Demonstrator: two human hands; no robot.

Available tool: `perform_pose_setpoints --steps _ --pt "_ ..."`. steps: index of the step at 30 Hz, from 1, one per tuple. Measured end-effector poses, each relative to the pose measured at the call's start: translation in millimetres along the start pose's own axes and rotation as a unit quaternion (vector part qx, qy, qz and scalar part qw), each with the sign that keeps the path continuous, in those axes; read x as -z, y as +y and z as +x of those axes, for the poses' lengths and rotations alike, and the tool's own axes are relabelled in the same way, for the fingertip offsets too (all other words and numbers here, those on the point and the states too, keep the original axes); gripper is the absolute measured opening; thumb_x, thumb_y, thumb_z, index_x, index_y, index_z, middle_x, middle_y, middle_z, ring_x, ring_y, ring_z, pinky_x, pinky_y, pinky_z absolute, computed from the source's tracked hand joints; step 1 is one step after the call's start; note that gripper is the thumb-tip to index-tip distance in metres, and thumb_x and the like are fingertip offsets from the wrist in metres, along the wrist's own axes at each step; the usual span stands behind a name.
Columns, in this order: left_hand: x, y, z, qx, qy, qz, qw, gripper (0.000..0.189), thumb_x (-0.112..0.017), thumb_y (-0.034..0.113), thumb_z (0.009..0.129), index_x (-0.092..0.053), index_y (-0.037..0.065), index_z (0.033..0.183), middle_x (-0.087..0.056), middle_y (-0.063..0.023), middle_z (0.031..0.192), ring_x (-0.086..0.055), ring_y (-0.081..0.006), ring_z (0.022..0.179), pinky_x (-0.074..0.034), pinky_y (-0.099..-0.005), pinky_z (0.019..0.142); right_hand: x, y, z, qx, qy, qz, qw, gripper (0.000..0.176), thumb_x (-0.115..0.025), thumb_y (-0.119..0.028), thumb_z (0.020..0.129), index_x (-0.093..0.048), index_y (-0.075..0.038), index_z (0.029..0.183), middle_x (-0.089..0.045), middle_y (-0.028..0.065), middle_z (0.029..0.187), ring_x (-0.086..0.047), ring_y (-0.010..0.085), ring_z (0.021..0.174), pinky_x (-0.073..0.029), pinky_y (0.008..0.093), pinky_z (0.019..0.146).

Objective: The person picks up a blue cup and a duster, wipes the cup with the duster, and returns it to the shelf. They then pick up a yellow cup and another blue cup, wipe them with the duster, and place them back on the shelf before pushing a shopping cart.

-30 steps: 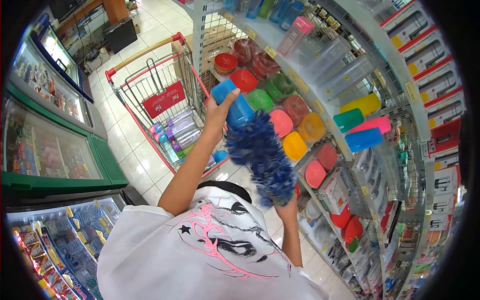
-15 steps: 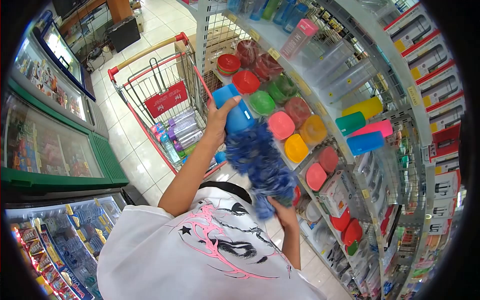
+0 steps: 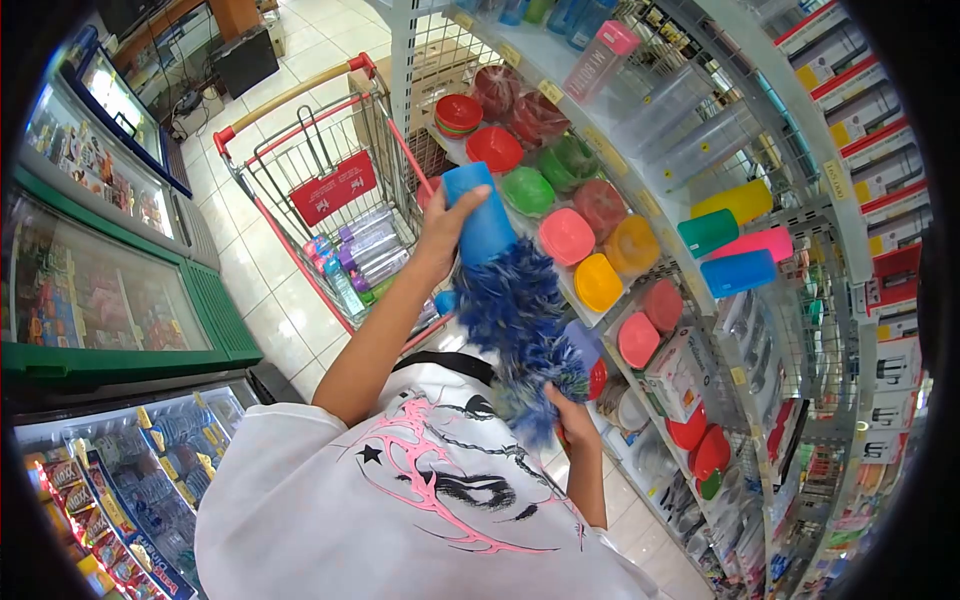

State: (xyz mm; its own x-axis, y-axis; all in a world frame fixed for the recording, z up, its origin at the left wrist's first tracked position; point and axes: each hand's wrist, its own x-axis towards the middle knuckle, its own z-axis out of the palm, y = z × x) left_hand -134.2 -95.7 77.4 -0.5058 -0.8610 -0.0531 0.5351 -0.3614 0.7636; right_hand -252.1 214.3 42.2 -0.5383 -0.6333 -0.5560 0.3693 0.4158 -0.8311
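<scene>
My left hand (image 3: 447,232) is closed around a blue plastic cup (image 3: 488,228), its thumb lying across the side. A fluffy blue duster (image 3: 512,305) rests against the lower end of the cup; whether its tip is inside cannot be told. My right hand (image 3: 574,418) grips the duster at its lower end, and the handle is mostly hidden. Just beyond the cup, red bowls (image 3: 494,148) and a green bowl (image 3: 527,191) sit on the shelf. A pink container (image 3: 567,236) and a yellow container (image 3: 598,286) are to the right of the duster.
A shopping cart (image 3: 335,190) with bottles (image 3: 375,245) inside stands ahead on the left. Glass-fronted coolers (image 3: 110,270) line the left side. Shelving on the right bears clear tumblers (image 3: 660,110), colored cups (image 3: 738,272) and boxed goods (image 3: 822,55).
The cup in my left hand has shifted slightly right and tilted a little. The duster has moved with it and looks less blurred. My right hand still holds the duster's lower end.
</scene>
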Motion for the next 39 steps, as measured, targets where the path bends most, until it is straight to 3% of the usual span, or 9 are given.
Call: perform_pose_setpoints --steps 2,5,7,14,18,22,28,31,39 --pt "0 -6 -3 -0.045 0.088 0.133 0.986 0.056 -0.075 0.033 0.077 -0.05 0.003 0.117 -0.059 -0.0097 0.102 -0.062 -0.0194 0.09 -0.054 -0.0343 0.079 26 31 27 0.334 -0.011 -0.371 0.866 0.041 -0.074 -0.023 0.083 -0.058 -0.004 0.116 -0.063 0.0075 0.108 -0.06 0.0217 0.094 -0.047 0.0376 0.086" --pt "-1 -7 -2 0.004 0.122 0.071 0.99 0.054 -0.075 0.029 0.078 -0.05 0.002 0.117 -0.06 -0.0092 0.1 -0.062 -0.0186 0.089 -0.054 -0.0324 0.076 26 28 31 0.322 -0.016 -0.299 0.898 0.041 -0.074 -0.024 0.082 -0.06 -0.003 0.113 -0.064 0.0072 0.106 -0.059 0.0213 0.094 -0.046 0.0362 0.085" --pt "6 -7 -10 0.046 -0.001 -0.126 0.991 0.054 -0.076 0.028 0.077 -0.05 0.002 0.117 -0.06 -0.009 0.101 -0.062 -0.0185 0.088 -0.054 -0.0328 0.076 23 9 11 -0.098 -0.059 0.012 0.993 0.042 -0.075 -0.023 0.081 -0.059 0.0 0.113 -0.065 0.0084 0.107 -0.059 0.0206 0.096 -0.047 0.0339 0.084" --pt "4 -22 -5 -0.023 0.11 0.081 0.99 0.056 -0.073 0.035 0.078 -0.05 0.002 0.117 -0.059 -0.0124 0.105 -0.064 -0.0224 0.089 -0.056 -0.0373 0.077 17 11 23 0.2 -0.003 -0.3 0.933 0.05 -0.074 -0.025 0.081 -0.057 0.001 0.12 -0.064 0.0069 0.112 -0.058 0.0194 0.105 -0.044 0.031 0.091" --pt "15 -12 -12 0.076 -0.05 -0.122 0.988 0.053 -0.073 0.035 0.077 -0.052 0.002 0.113 -0.06 -0.0128 0.103 -0.065 -0.0215 0.087 -0.057 -0.0363 0.074 19 0 3 -0.103 -0.078 0.031 0.991 0.054 -0.074 -0.023 0.08 -0.054 0.001 0.124 -0.064 0.0088 0.114 -0.059 0.0212 0.105 -0.044 0.0324 0.092" --pt "13 -18 -11 0.026 0.04 -0.017 0.999 0.058 -0.074 0.035 0.076 -0.049 0.002 0.116 -0.059 -0.0122 0.101 -0.063 -0.0201 0.087 -0.056 -0.0346 0.074 33 31 29 0.283 -0.034 -0.423 0.86 0.061 -0.077 -0.022 0.079 -0.05 -0.002 0.131 -0.059 0.0063 0.124 -0.055 0.0203 0.113 -0.043 0.0355 0.095" --pt "7 -8 -14 0.024 -0.063 -0.227 0.971 0.055 -0.075 0.034 0.075 -0.052 0.002 0.113 -0.06 -0.0095 0.096 -0.064 -0.019 0.084 -0.056 -0.0339 0.073 2 -14 -7 -0.111 -0.078 0.052 0.989 0.034 -0.07 -0.018 0.086 -0.06 0.002 0.111 -0.065 0.0086 0.111 -0.061 0.021 0.101 -0.045 0.0363 0.092" --pt "9 -8 -10 0.022 0.024 -0.059 0.998 0.052 -0.075 0.032 0.075 -0.053 0.002 0.111 -0.06 -0.0089 0.095 -0.064 -0.0182 0.082 -0.056 -0.0325 0.073 18 11 20 0.33 -0.047 -0.382 0.862 0.052 -0.073 -0.019 0.083 -0.05 0.003 0.124 -0.059 0.0105 0.124 -0.056 0.0206 0.11 -0.043 0.035 0.095" --pt "27 -18 -8 0.034 -0.03 -0.14 0.989 0.059 -0.071 0.034 0.075 -0.047 -0.001 0.117 -0.06 -0.0155 0.1 -0.064 -0.0267 0.088 -0.056 -0.0415 0.079 -9 -9 -4 -0.01 -0.044 -0.12 0.992 0.055 -0.073 -0.021 0.084 -0.05 -0.002 0.13 -0.057 0.0063 0.127 -0.052 0.0175 0.115 -0.036 0.0314 0.102"
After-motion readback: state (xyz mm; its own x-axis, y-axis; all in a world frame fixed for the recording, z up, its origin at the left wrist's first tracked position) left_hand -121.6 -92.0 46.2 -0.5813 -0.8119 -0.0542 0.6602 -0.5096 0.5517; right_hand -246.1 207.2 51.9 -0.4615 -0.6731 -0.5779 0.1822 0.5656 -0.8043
